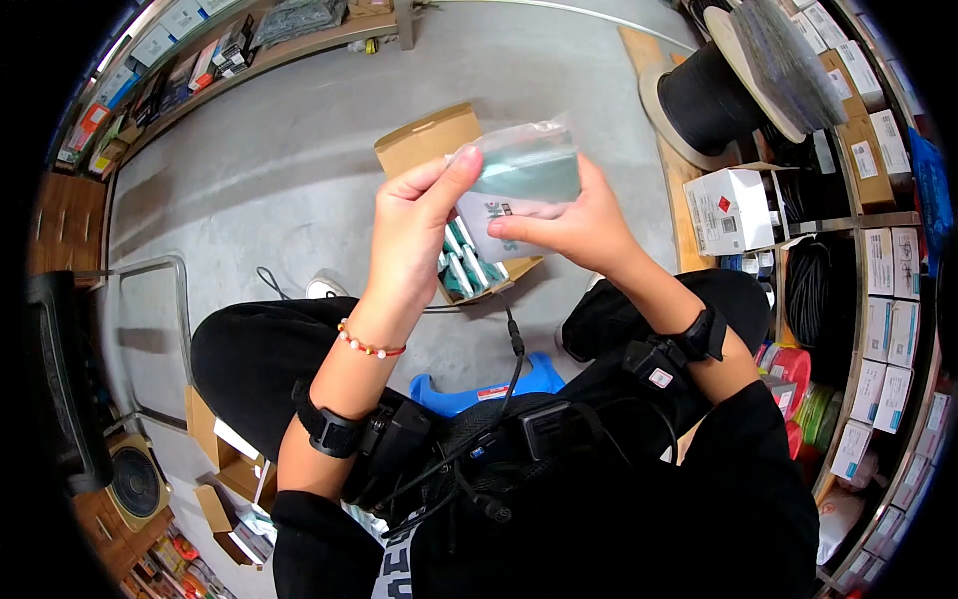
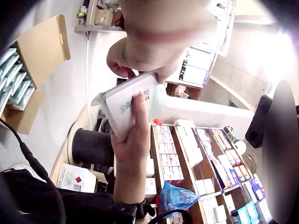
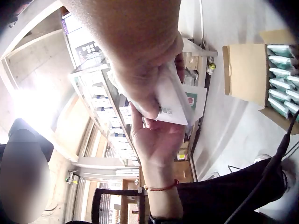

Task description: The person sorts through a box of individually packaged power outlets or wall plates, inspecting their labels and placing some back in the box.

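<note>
Both hands hold a flat white box (image 1: 534,180) with a green band and green lettering, inside a clear plastic bag (image 1: 549,132). On its left side my left hand (image 1: 419,205) pinches the bag's edge between thumb and fingers. My right hand (image 1: 599,228) grips the opposite side, its thumb lying across the printed face and the other fingers behind. In the left wrist view the white box (image 2: 128,105) is tilted, with that thumb over the lettering. Below the hands, an open cardboard box (image 1: 424,135) on the floor contains several similar bagged packets (image 1: 464,262).
A blue plastic stool (image 1: 544,377) stands between the person's legs. At right are a large cable spool (image 1: 699,95), a white carton (image 1: 726,212) and shelves of boxes. Open cartons (image 1: 239,469) lie at lower left. A black cable (image 1: 516,334) hangs in front of the body.
</note>
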